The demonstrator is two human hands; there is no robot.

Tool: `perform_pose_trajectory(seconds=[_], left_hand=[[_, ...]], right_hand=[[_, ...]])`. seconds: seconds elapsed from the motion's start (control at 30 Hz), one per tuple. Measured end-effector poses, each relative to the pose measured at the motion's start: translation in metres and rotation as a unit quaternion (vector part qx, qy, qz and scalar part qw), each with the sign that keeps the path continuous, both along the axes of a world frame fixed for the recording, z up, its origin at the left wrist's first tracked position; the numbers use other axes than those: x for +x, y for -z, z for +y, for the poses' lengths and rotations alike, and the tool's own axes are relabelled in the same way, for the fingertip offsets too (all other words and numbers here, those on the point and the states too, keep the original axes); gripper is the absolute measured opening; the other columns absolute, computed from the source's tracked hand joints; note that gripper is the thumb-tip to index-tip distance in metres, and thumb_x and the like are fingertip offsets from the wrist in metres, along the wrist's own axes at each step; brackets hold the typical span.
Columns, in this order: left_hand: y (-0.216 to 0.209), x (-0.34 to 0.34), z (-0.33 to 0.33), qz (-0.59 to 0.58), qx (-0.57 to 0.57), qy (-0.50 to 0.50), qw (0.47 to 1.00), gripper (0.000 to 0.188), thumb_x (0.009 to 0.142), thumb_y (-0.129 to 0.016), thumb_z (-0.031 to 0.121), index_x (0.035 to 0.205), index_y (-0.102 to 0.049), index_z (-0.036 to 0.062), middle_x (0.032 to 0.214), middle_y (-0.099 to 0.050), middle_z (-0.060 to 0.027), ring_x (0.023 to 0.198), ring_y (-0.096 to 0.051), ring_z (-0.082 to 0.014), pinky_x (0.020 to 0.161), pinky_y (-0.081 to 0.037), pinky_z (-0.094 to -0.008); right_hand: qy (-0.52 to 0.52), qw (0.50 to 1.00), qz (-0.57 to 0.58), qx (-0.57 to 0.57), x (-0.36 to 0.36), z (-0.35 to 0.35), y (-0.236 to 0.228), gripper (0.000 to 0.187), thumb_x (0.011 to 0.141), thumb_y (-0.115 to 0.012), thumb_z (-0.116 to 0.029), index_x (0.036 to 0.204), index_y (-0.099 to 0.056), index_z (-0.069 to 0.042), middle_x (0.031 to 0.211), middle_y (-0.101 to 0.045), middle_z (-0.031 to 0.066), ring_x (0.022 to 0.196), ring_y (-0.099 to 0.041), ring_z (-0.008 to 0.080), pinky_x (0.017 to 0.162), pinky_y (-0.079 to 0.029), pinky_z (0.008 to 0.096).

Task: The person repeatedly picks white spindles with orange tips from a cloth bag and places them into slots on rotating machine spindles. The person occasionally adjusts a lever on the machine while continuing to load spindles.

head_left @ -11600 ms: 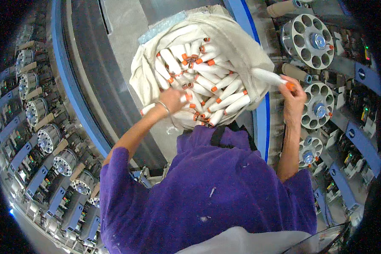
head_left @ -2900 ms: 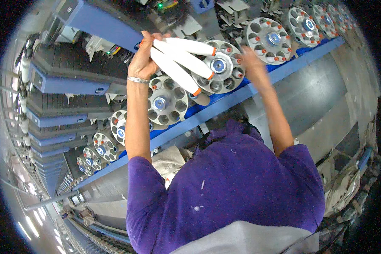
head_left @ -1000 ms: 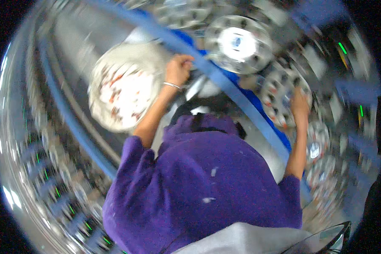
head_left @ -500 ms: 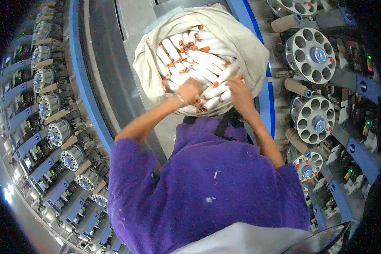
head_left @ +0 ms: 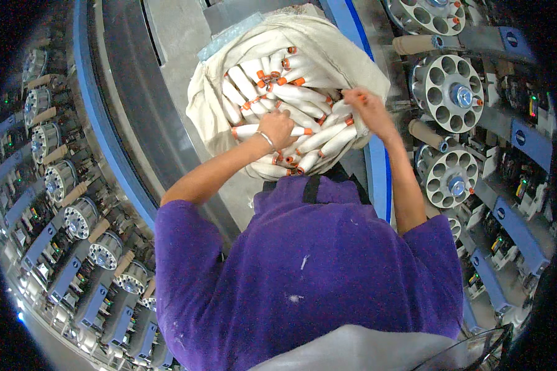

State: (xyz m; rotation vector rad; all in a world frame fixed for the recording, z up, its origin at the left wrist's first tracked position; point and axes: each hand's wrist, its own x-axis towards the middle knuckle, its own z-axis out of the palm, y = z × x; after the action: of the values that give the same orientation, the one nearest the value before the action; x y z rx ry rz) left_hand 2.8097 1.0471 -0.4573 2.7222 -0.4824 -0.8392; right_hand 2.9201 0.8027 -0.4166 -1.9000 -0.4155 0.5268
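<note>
A large cream cloth sack (head_left: 205, 111) stands open in front of me, full of white yarn bobbins (head_left: 303, 93) with orange tube ends. My left hand (head_left: 277, 128) is closed around a yarn bobbin (head_left: 245, 131) that lies crosswise over the pile; its orange ends stick out on both sides of the fist. Over the sack's right rim, my right hand (head_left: 370, 111) is raised with its fingers drawn together. A bit of orange shows at those fingers, but what they hold is too small and blurred to make out.
Along the right runs a machine row with round perforated bobbin magazines (head_left: 449, 93) and brown tubes (head_left: 418, 44). A similar machine row (head_left: 83, 219) curves down the left, behind a blue rail (head_left: 108, 136). A pale blue sheet (head_left: 232, 34) sits at the sack's back edge.
My right hand has moved up and right, from the bobbins to the sack's rim. My left hand stays over the pile, where a bobbin now shows crosswise in its grip. The view has shifted slightly.
</note>
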Motion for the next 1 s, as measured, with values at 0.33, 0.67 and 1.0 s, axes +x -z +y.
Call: perform_pose_trajectory(seconds=[0.33,0.67,1.0], left_hand=[[0.046,0.097,-0.079,-0.02,0.041,0.124,0.991,0.025,0.083,-0.06,0.015,0.105,-0.066,0.0052,0.098,-0.068,-0.0113,0.098,-0.063,-0.026,0.077,-0.053,-0.0368],[0.014,0.071,-0.079,0.062,0.02,0.182,0.981,0.017,0.083,-0.059,0.015,0.088,-0.073,0.007,0.092,-0.07,-0.0154,0.089,-0.069,-0.0288,0.077,-0.055,-0.0388],[0.027,0.066,-0.031,0.085,0.107,0.141,0.981,0.017,0.085,-0.06,0.019,0.092,-0.074,0.0114,0.092,-0.071,-0.0096,0.091,-0.069,-0.0235,0.076,-0.055,-0.0372]], right_hand=[[-0.047,0.957,0.06,-0.28,-0.033,-0.016,0.011,0.023,0.078,-0.07,-0.017,0.098,-0.068,-0.006,0.091,-0.067,0.0171,0.081,-0.066,0.0303,0.073,-0.051,0.0392],[-0.15,0.884,0.022,-0.441,-0.063,-0.016,0.051,0.045,0.081,-0.066,-0.013,0.123,-0.05,-0.004,0.13,-0.046,0.0165,0.094,-0.062,0.0372,0.079,-0.05,0.0474],[-0.11,0.931,-0.047,-0.346,-0.064,0.01,0.061,0.016,0.08,-0.065,-0.013,0.095,-0.063,-0.009,0.096,-0.057,0.0071,0.083,-0.063,0.0318,0.069,-0.05,0.0457]])
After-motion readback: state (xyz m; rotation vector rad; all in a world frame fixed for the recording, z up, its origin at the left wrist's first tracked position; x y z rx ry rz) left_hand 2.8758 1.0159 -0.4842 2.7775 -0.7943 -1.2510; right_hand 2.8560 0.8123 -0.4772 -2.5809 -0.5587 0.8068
